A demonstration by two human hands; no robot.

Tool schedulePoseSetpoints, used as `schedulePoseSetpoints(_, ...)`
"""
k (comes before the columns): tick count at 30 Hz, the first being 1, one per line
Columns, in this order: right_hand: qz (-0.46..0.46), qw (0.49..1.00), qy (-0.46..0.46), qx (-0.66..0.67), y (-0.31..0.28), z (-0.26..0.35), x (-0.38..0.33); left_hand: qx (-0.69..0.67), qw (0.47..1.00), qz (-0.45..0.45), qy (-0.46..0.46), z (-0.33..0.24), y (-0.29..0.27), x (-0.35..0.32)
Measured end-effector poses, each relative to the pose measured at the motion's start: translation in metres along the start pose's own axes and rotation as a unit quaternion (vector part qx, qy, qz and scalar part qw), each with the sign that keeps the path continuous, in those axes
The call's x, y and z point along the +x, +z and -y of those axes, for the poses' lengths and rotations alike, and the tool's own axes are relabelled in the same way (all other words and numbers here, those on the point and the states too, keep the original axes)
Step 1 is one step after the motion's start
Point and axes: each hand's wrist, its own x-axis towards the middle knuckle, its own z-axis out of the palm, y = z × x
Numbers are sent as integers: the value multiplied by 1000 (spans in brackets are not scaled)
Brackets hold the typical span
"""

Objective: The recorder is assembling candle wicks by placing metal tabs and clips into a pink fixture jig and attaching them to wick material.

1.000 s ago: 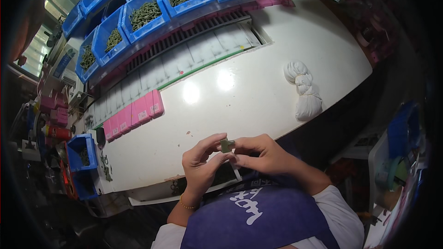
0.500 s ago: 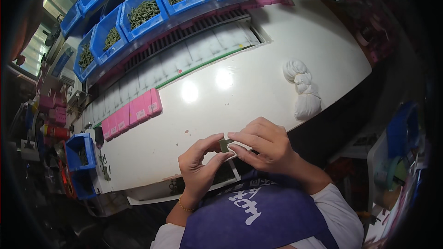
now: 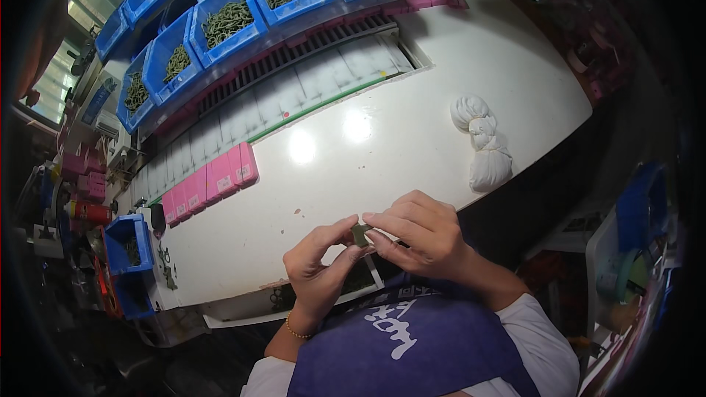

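Observation:
A small dark green, blocky piece (image 3: 359,235) is pinched at the table's near edge, too small for me to tell its kind. My left hand (image 3: 321,253) grips it from the left between thumb and index finger. From the right, my right hand (image 3: 415,231) has its thumb and fingertips closed on the piece's right side. Both hands hover over a partly open drawer (image 3: 243,314) below the tabletop. Part of the piece is hidden behind my fingertips.
Blue bins (image 3: 229,18) of green ring-like parts line the far side. Before them lie a pale marked strip (image 3: 272,88) and pink blocks (image 3: 209,182). A tied white cloth bundle (image 3: 484,143) rests right on the white table (image 3: 397,154). Small blue bins (image 3: 129,242) stand left.
The green piece has tilted slightly between my fingers, and more of its face shows. My right hand has shifted a touch; everything else stays put.

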Motion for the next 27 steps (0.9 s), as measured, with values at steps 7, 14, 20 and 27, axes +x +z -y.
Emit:
schedulePoseSetpoints(7, -12, 1000, 1, -9, 1, 3, -1, 52, 996, -33, 64, 0, 5, 3)
schedulePoseSetpoints(14, 13, 999, 8, 30, -2, -2, -7, 41, 997, -26, 55, 3, 4, 0)
schedulePoseSetpoints(20, 42, 946, 196, 256, -8, 11, -3, 92, 988, -64, 106, -1, 7, 6)
schedulePoseSetpoints(27, 26, 955, 187, 229, -3, 10, -7, -115, 988, -41, -97, -3, 6, 2)
